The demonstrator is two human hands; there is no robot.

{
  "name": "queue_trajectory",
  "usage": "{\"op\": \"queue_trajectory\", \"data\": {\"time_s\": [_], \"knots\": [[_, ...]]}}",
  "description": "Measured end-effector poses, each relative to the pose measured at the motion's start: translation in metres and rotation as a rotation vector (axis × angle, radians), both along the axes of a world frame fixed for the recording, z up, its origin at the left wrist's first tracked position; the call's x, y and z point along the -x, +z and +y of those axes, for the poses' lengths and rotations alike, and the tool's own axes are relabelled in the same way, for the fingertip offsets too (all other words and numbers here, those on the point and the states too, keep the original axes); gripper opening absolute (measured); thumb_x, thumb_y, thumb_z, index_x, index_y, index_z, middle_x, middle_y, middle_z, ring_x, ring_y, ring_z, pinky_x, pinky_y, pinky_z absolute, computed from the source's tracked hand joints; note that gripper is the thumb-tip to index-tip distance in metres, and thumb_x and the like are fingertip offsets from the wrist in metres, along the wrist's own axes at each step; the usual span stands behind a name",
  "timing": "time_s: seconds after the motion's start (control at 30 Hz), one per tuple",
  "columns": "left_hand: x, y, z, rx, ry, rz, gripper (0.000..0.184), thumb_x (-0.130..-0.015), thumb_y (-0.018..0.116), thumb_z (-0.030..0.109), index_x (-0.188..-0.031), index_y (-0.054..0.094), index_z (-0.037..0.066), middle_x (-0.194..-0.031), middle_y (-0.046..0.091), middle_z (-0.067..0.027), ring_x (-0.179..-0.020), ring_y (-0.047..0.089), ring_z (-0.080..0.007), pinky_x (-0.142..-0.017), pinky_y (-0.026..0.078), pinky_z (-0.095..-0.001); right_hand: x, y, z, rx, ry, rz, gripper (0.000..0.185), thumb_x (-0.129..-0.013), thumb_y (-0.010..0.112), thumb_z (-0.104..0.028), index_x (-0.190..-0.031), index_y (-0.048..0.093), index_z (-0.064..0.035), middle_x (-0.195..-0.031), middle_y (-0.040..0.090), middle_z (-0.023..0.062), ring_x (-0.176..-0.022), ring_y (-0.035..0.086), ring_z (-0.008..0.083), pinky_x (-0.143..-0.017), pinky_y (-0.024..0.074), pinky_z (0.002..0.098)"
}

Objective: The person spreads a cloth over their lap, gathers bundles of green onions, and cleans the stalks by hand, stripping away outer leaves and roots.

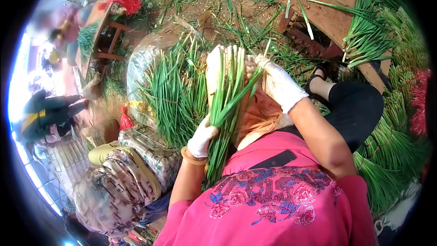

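Note:
My left hand (203, 139), in a white glove with a bracelet at the wrist, is closed around the lower part of a bunch of green onions (230, 86). The pale ends point away from me and the green leaves trail down past my wrist. To the right of the bunch's upper part, my gloved right hand (278, 81) pinches a single green onion (256, 76) that slants across the others. Its fingertips are partly hidden. Behind the bunch, an orange-brown cloth or sack (260, 117) covers my lap.
A pile of green onions (175, 95) lies to the left beside clear plastic wrap (144, 59). Loose onions rest on a brown board (334, 20) at upper right, with tied bundles (382, 173) below. A person in a patterned top (116, 191) sits close at left.

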State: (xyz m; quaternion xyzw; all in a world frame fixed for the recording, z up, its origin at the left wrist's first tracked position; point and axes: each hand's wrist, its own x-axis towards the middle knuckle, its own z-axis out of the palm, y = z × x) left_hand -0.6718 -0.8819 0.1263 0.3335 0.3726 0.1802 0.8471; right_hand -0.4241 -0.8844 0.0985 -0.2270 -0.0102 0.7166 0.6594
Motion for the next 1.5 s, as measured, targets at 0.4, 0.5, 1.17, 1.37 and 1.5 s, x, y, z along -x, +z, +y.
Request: {"op": "queue_trajectory", "data": {"time_s": [0.4,0.5,1.17,1.37,1.5], "knots": [[-0.013,0.006,0.030,0.084,0.071,-0.081,0.058,-0.074,0.068,0.030,-0.119,0.050,-0.002,-0.105,0.061,-0.0113,-0.090,0.061,-0.0202,-0.081,0.049,-0.0303,-0.044,0.046,0.015,0.182,0.160,-0.573,0.025,-0.091,0.052,-0.028,-0.094,0.064,-0.0057,-0.059,0.043,-0.0065,-0.041,0.030,0.0023,-0.036,0.0209,0.0189],[-0.019,0.006,0.029,0.034,0.049,-0.008,0.051,-0.073,0.069,0.020,-0.116,0.052,-0.001,-0.103,0.062,-0.0082,-0.087,0.060,-0.0158,-0.077,0.048,-0.0275,-0.041,0.047,0.021,0.138,0.162,-0.806,0.022,-0.085,0.062,-0.024,-0.096,0.063,-0.0045,-0.069,0.056,-0.0048,-0.050,0.043,0.0012,-0.040,0.0295,0.0181],[-0.038,0.008,0.055,-0.002,0.080,0.032,0.033,-0.078,0.063,0.017,-0.105,0.055,0.000,-0.088,0.062,-0.0069,-0.073,0.060,-0.0138,-0.066,0.051,-0.0266,-0.040,0.030,0.011,0.086,-0.017,-0.769,0.024,-0.087,0.055,-0.022,-0.098,0.064,-0.0018,-0.063,0.054,-0.0016,-0.053,0.051,0.0067,-0.047,0.0376,0.0190],[-0.056,0.013,0.048,-0.015,0.014,0.062,0.041,-0.076,0.066,0.013,-0.112,0.053,0.000,-0.094,0.062,-0.0062,-0.080,0.060,-0.0143,-0.073,0.050,-0.0272,-0.025,0.044,0.022,0.161,0.212,-1.002,0.022,-0.078,0.069,-0.013,-0.094,0.062,0.0010,-0.083,0.066,0.0051,-0.070,0.059,0.0078,-0.060,0.0463,0.0216],[-0.073,0.016,0.061,-0.412,-0.066,-0.014,0.051,-0.075,0.066,0.009,-0.122,0.048,0.002,-0.104,0.059,-0.0061,-0.091,0.058,-0.0152,-0.082,0.047,-0.0286,-0.011,0.038,0.022,0.017,0.160,-1.008,0.022,-0.079,0.069,-0.013,-0.095,0.064,0.0022,-0.082,0.066,0.0049,-0.068,0.057,0.0076,-0.062,0.0463,0.0228]]}}
